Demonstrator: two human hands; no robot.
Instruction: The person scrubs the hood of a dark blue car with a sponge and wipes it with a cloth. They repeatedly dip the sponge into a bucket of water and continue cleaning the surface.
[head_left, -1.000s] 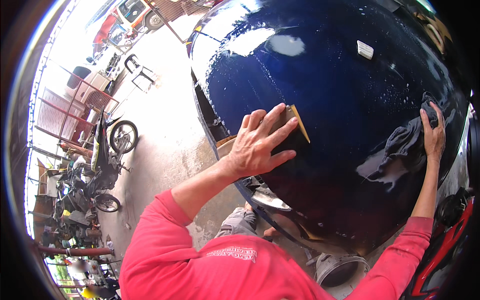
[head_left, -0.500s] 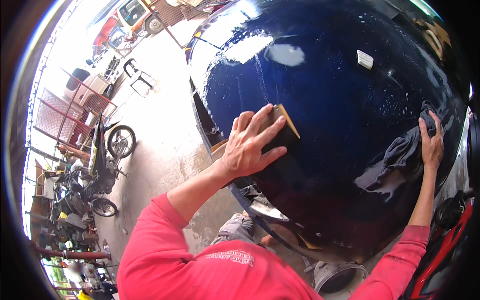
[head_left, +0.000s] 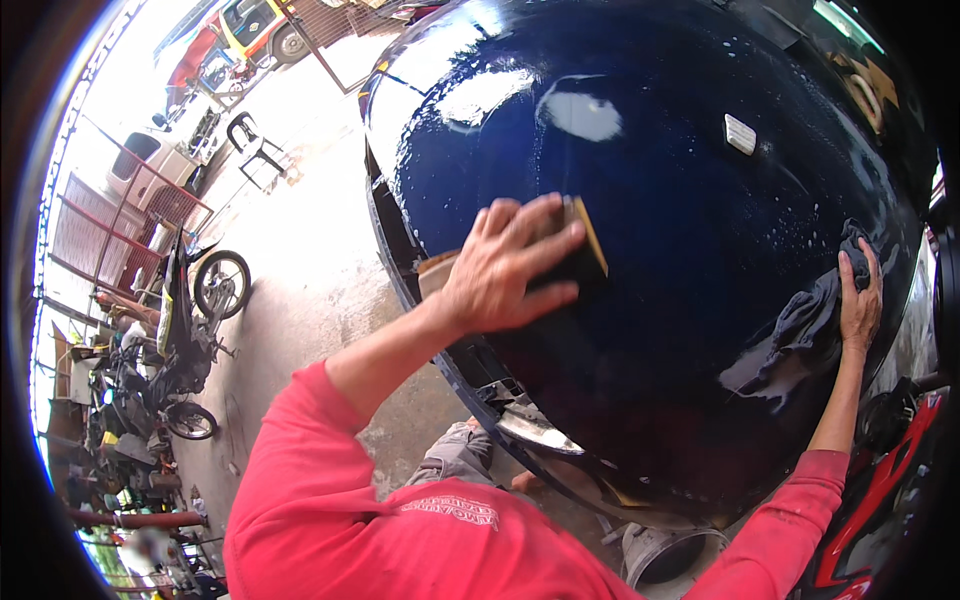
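Observation:
My left hand (head_left: 510,262) lies over a long sanding block (head_left: 592,240), with the fingers curved across it. Yellow shows along the block's right edge, and a pale brown end sticks out beyond my wrist. The block rests against a wet, dark blue car hood (head_left: 660,230). On the right side of the hood, my right hand (head_left: 860,305) presses on a crumpled dark cloth (head_left: 808,310), its fingers over the upper end. Much of the block's underside is hidden. Farther up the panel sits a small white ribbed bar (head_left: 740,134), apart from both hands.
Below the hood's near edge stands a bucket (head_left: 675,560). A motorcycle (head_left: 190,320) is parked on the concrete floor at left, with a dark plastic chair (head_left: 252,145) beyond it. Red and black bodywork (head_left: 880,490) lies close at lower right.
My left hand has slid the sanding block a short way farther up the hood. The right hand stays on the cloth. The whole view has shifted slightly.

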